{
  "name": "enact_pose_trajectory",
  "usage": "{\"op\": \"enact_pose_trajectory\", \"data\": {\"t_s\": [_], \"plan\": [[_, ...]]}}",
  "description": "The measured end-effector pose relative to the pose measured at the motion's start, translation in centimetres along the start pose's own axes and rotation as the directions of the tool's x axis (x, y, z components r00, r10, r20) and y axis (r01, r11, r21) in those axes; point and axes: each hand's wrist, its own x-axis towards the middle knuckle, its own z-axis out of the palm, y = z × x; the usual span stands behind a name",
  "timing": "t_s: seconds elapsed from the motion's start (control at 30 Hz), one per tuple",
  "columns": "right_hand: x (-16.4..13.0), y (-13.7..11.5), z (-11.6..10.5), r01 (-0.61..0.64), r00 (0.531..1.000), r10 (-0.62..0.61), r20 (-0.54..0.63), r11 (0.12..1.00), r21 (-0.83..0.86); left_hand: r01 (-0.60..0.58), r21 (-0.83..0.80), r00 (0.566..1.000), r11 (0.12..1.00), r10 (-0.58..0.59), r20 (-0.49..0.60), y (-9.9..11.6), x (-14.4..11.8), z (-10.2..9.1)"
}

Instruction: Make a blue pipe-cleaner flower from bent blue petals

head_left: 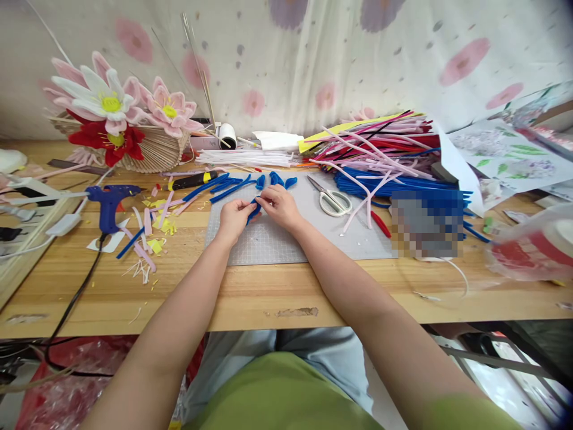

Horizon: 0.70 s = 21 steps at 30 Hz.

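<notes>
Over the grey cutting mat (268,254), my left hand (235,222) pinches a short piece of blue pipe cleaner (252,216). My right hand (281,205) grips the same piece from the other side, its fingertips close to the left ones. Part of the piece is hidden by my fingers. Just beyond my hands lie bent blue pipe cleaner pieces (276,178), shaped like small petals. Several straight blue strips (228,189) rest at the mat's upper left. White-handled scissors (333,202) lie to the right of my right hand.
A blue glue gun (110,206) stands at left among scraps (163,227). Behind it are fuzzy flowers (110,104) on a fan-like holder. Bundles of pink and red pipe cleaners (394,140) and blue ones (371,184) fill the back right. A plastic-wrapped cup (532,242) sits far right.
</notes>
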Motion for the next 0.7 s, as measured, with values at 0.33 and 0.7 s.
{"op": "enact_pose_trajectory", "data": {"t_s": [0.33, 0.7], "plan": [[0.1, 2.0, 1.1, -0.259, 0.965, 0.247, 0.085, 0.858, 0.443, 0.072, 0.110, 0.984, 0.991, -0.088, 0.156, -0.1, 0.3, -0.2], [-0.2, 0.5, 1.7, -0.457, 0.883, 0.316, 0.347, 0.749, 0.480, -0.115, 0.022, 0.987, 0.993, 0.117, -0.111, 0.0, 0.7, 0.0]]}}
